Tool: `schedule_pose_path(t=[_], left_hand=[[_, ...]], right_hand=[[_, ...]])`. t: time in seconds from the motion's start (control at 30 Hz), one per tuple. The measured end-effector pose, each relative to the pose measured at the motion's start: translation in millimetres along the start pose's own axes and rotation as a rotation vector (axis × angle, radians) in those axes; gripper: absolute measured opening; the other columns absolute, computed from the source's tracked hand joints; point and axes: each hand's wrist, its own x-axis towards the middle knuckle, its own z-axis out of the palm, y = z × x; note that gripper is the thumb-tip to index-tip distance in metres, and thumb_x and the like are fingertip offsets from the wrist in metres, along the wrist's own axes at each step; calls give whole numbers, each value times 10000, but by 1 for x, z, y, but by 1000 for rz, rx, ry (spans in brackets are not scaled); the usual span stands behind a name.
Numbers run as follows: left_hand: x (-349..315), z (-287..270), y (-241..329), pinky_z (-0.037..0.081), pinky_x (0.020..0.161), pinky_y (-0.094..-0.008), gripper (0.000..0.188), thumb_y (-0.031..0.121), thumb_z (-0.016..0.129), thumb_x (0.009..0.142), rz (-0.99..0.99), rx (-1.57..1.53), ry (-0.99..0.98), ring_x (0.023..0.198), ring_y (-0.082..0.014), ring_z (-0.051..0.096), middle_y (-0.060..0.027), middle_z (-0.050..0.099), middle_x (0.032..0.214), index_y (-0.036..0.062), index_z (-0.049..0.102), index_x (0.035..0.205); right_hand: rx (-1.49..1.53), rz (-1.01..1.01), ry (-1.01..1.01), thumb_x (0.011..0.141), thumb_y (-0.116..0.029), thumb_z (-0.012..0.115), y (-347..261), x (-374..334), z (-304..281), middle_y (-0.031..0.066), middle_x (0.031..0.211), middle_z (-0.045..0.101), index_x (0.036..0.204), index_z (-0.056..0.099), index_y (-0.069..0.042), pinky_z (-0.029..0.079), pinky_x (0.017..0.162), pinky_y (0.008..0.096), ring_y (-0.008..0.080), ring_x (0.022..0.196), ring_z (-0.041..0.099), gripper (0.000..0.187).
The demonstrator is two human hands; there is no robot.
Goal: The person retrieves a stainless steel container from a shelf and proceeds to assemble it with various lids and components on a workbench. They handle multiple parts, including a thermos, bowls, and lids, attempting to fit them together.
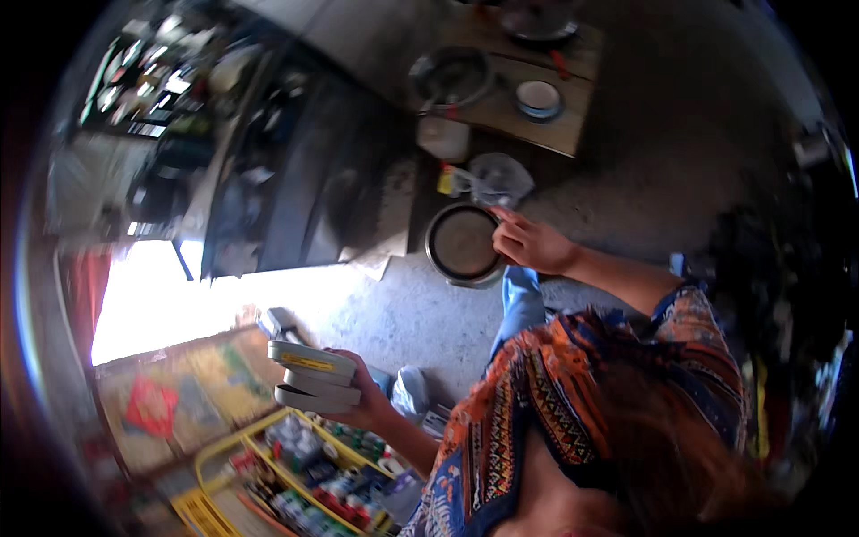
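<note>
My left hand (365, 394) is wrapped around a small stack of flat, pale grey cases (313, 365); the upper one carries a yellow label strip. They tilt slightly apart at their outer ends. At the centre of the head view, my right hand (530, 243) is closed at the edge of a round, dark disc with a light metal rim (463, 242). Its index finger stretches along the rim while the other fingers curl. Whether the disc is a stool seat or a pan cannot be told.
A yellow-framed rack of small bottles (331, 474) stands at lower left. A low wooden table (573, 112) at the top bears a white-and-blue bowl (539, 98) and a basin (452, 76). A clear plastic bag (501, 179) lies beyond the disc. Dark cabinet panels (313, 179) stand at left.
</note>
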Motion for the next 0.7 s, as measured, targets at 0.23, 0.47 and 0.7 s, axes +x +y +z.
schedule_pose_path(t=[0.23, 0.47, 0.7], left_hand=[[126, 19, -159, 316, 1074, -480, 770, 254, 770, 753, -435, -47, -51, 1282, -320, 357, -166, 416, 1344, 96, 410, 1415], [219, 12, -312, 285, 1104, -480, 807, 337, 813, 727, -667, 186, -52, 1281, -295, 373, -113, 411, 1378, 169, 428, 1416], [187, 8, -431, 315, 1073, -435, 763, 245, 756, 799, -737, 197, -138, 1222, -289, 397, -140, 398, 1300, 146, 382, 1457]], right_hand=[[-26, 371, -24, 707, -123, 779, 101, -17, -34, 49, 1056, 523, 934, 531, -90, 560, 798, 377, 328, 1311, 441, 338], [-238, 743, -2, 638, -178, 841, 237, -50, -32, 64, 1048, 516, 900, 535, -101, 514, 894, 392, 333, 1303, 446, 410], [-269, 878, -39, 630, -175, 856, 386, -136, -35, 70, 1071, 507, 879, 522, -122, 547, 859, 387, 329, 1326, 419, 419]])
